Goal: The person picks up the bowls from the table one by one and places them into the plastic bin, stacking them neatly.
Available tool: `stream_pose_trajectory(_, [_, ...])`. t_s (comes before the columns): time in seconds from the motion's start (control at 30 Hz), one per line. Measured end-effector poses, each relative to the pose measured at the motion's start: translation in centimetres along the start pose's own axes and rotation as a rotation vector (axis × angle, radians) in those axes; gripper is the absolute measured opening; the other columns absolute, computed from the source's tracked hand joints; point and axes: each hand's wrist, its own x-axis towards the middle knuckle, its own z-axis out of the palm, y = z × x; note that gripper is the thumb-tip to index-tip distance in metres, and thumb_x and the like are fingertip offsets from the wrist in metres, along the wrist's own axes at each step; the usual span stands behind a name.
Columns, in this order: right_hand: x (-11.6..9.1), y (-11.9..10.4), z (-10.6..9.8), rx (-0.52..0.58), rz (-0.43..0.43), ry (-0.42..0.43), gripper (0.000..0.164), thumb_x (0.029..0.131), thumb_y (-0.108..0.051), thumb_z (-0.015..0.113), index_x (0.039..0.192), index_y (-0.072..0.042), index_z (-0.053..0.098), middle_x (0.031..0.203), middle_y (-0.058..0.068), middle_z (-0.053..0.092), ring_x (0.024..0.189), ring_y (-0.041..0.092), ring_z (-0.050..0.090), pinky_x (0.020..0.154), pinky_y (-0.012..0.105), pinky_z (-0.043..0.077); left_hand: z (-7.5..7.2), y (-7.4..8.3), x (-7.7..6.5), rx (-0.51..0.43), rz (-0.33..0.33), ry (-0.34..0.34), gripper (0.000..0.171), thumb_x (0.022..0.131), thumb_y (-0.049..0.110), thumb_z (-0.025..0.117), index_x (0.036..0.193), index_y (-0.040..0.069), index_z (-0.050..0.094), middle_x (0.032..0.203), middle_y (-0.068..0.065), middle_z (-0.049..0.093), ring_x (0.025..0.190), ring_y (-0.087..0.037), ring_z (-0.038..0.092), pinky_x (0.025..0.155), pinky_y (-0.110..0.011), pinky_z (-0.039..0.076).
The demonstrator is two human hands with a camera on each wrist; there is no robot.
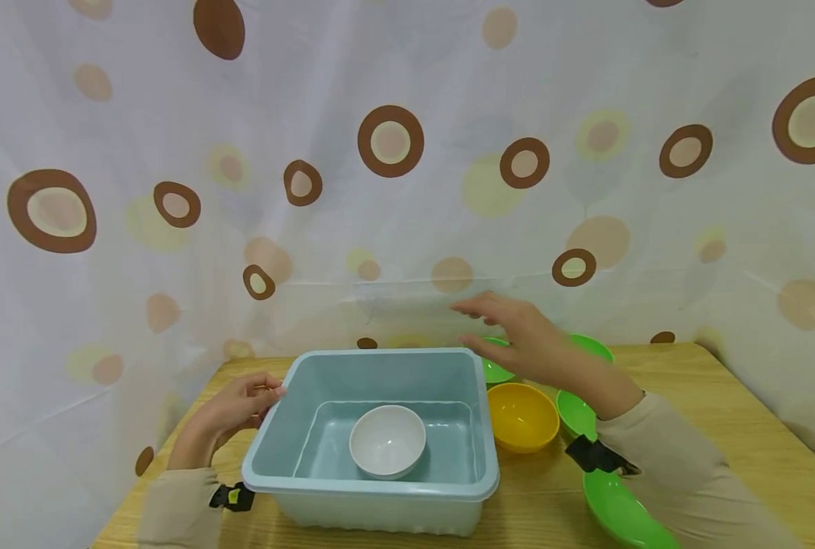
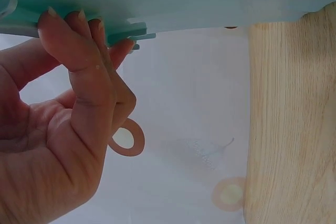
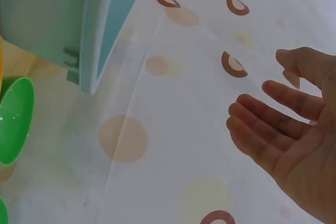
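Note:
A light blue plastic tub (image 1: 380, 503) stands on the table with a white bowl (image 1: 388, 441) upright inside it. At the tub's left side, my left hand (image 1: 237, 404) grips the rim; in the left wrist view its curled fingers (image 2: 86, 72) meet the tub wall under the edge. My right hand (image 1: 517, 335) is raised in the air past the tub's right back corner, its fingers spread and holding nothing. Below that hand are an orange bowl (image 1: 522, 417) and a green bowl (image 1: 495, 371), both beside the tub's right wall.
More green bowls, one (image 1: 575, 415) beside the orange bowl and another (image 1: 623, 511) nearer the front, lie partly hidden by my right arm. The wood-grain table (image 1: 743, 435) reaches back to a white curtain (image 1: 407, 229) with brown ring patterns.

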Motion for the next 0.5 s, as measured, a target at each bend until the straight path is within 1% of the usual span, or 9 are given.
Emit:
stream_pose_trajectory(0.1, [-0.8,0.8,-0.5,-0.012,0.082,0.029,0.040,0.090,-0.008,0.067,0.127,0.002,0.057,0.118,0.014,0.062,0.099,0.030,0.061,0.084,0.044,0.052,0.0,0.0,0.0,-0.004,-0.001,0.003,0.032,0.099,0.024,0.055,0.113,-0.004,0.052,0.083,-0.006,0.059,0.070,-0.017,0.053,0.066,-0.033,0.052])
stream_pose_trajectory(0.2, [-1.5,1.6,-0.8,-0.024,0.176,0.017,0.041,0.092,-0.010,0.065,0.130,0.002,0.054,0.123,0.017,0.059,0.103,0.034,0.060,0.086,0.047,0.051,0.0,0.0,0.0,-0.007,0.001,0.000,0.032,0.099,0.024,0.055,0.114,-0.005,0.052,0.084,-0.006,0.059,0.069,-0.016,0.053,0.066,-0.033,0.052])
stream_pose_trajectory(0.4, [-2.6,3.0,-0.8,-0.010,0.352,-0.053,0.047,0.097,-0.018,0.059,0.136,0.004,0.047,0.129,0.023,0.053,0.111,0.041,0.054,0.091,0.052,0.046,-0.1,-0.1,0.0,-0.015,0.011,-0.013,0.033,0.100,0.024,0.055,0.114,-0.005,0.051,0.084,-0.005,0.060,0.070,-0.016,0.054,0.067,-0.032,0.052])
stream_pose_trajectory(0.5, [-2.9,3.5,-0.6,-0.016,0.422,-0.099,0.048,0.098,-0.022,0.057,0.137,0.005,0.046,0.130,0.025,0.051,0.112,0.042,0.052,0.092,0.054,0.045,-0.2,-0.1,0.0,-0.017,0.014,-0.020,0.033,0.100,0.025,0.055,0.114,-0.005,0.051,0.084,-0.005,0.060,0.070,-0.016,0.054,0.067,-0.032,0.052])
